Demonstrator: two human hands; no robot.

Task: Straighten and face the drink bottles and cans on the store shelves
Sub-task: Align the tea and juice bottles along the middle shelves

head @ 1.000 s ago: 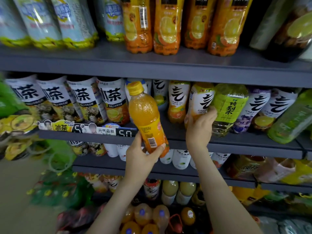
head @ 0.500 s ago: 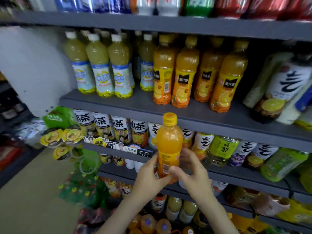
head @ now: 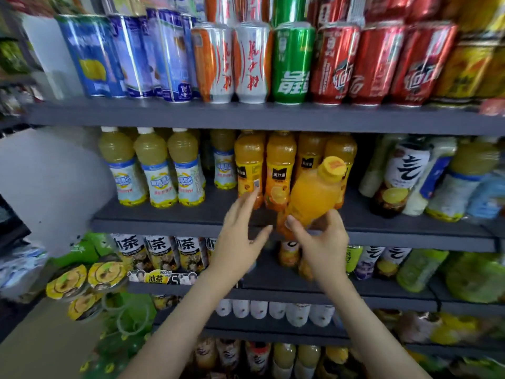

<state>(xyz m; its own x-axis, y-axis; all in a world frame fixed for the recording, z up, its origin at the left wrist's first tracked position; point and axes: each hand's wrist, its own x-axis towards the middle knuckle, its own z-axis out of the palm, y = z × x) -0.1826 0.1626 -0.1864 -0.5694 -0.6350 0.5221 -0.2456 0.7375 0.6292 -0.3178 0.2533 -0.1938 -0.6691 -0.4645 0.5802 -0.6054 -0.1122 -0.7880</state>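
My right hand [head: 321,240] grips the lower part of an orange juice bottle [head: 314,196] with a yellow cap, tilted with its cap leaning right, in front of the grey middle shelf [head: 164,224]. My left hand [head: 240,228] is open with straight fingers, its fingertips reaching up to the row of matching orange juice bottles [head: 265,170] standing on that shelf. I cannot tell whether the fingertips touch one. The held bottle hides part of the row behind it.
Pale yellow drink bottles [head: 155,170] stand left of the orange row, white-labelled bottles [head: 404,176] right of it. Cans [head: 292,61] fill the shelf above. Iced tea bottles [head: 161,250] line the shelf below. A white pillar [head: 46,181] is at the left.
The bottle went from my left hand, through both hands, to my right hand alone and rose to the orange juice shelf, now tilted. My left hand let go and opened. My view rose.
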